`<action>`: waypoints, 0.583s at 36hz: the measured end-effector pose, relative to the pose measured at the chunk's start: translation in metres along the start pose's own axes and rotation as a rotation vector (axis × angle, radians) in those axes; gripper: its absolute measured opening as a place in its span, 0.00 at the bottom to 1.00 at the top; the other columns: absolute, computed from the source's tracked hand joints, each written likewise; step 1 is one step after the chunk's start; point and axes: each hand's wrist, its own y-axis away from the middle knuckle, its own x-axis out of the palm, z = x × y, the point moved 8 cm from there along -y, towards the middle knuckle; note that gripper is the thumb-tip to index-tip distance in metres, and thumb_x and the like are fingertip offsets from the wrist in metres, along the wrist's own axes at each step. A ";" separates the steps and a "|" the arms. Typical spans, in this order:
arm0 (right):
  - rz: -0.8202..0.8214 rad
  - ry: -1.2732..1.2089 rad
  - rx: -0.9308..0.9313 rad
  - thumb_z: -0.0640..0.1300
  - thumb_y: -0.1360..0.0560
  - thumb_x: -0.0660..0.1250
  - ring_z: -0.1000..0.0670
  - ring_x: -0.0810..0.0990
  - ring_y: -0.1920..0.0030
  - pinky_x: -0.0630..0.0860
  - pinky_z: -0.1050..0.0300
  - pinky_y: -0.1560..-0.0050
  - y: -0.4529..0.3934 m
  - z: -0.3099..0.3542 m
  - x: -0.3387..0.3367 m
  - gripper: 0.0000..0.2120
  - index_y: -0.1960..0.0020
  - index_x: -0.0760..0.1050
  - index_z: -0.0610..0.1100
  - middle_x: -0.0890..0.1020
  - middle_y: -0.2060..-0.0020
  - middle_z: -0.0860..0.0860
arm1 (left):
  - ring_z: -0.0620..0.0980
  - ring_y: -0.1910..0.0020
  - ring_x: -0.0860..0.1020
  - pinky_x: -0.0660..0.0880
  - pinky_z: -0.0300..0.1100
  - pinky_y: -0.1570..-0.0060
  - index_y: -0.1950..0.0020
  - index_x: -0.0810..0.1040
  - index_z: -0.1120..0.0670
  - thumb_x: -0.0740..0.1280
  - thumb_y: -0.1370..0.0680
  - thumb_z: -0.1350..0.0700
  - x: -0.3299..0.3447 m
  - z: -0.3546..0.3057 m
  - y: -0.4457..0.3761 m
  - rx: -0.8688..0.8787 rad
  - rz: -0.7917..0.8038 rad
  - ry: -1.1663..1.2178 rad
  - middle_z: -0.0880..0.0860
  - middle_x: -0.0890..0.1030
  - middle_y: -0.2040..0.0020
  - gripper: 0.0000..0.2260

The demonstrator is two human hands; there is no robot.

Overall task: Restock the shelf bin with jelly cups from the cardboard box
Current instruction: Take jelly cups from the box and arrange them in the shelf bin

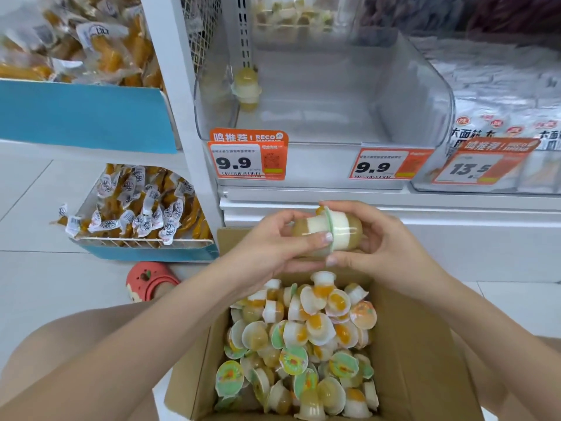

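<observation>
While both hands hang over the cardboard box [419, 344], they hold two jelly cups [328, 235] pressed together lid to lid, lying sideways. The left hand [273, 241] wraps its fingers and thumb around one cup, and the right hand [376, 241] curls around the other. The clear shelf bin [409, 95] sits above and behind the hands, well apart from them, with only one pair of cups [246, 86] standing in its left corner. Lots more cups lie in a heap in the box below. These cups look smooth and round, so I think one could slip out if a hand lets go a little on the way up. The two cups might also come apart and tumble back into the box. Set down too fast, they could roll over or knock the pair already in the bin.
</observation>
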 end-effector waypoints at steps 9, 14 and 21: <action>-0.019 0.248 -0.007 0.54 0.40 0.79 0.53 0.78 0.42 0.78 0.51 0.43 -0.003 0.010 -0.002 0.32 0.38 0.74 0.55 0.79 0.45 0.58 | 0.53 0.51 0.82 0.81 0.43 0.54 0.39 0.75 0.63 0.72 0.36 0.59 0.003 -0.002 -0.005 0.005 0.002 0.039 0.60 0.82 0.48 0.26; -0.043 0.274 -0.020 0.57 0.41 0.76 0.53 0.78 0.44 0.76 0.50 0.42 -0.005 0.015 -0.004 0.30 0.40 0.75 0.55 0.80 0.47 0.59 | 0.50 0.55 0.83 0.81 0.40 0.58 0.45 0.78 0.62 0.72 0.35 0.58 0.006 0.001 -0.005 -0.032 0.032 0.127 0.58 0.84 0.53 0.19; -0.035 0.210 -0.026 0.55 0.42 0.75 0.57 0.80 0.49 0.75 0.64 0.46 -0.011 0.022 -0.006 0.25 0.45 0.77 0.56 0.82 0.51 0.58 | 0.49 0.53 0.82 0.80 0.42 0.53 0.43 0.77 0.62 0.72 0.29 0.52 0.011 -0.006 -0.003 -0.023 0.060 0.047 0.58 0.83 0.50 0.20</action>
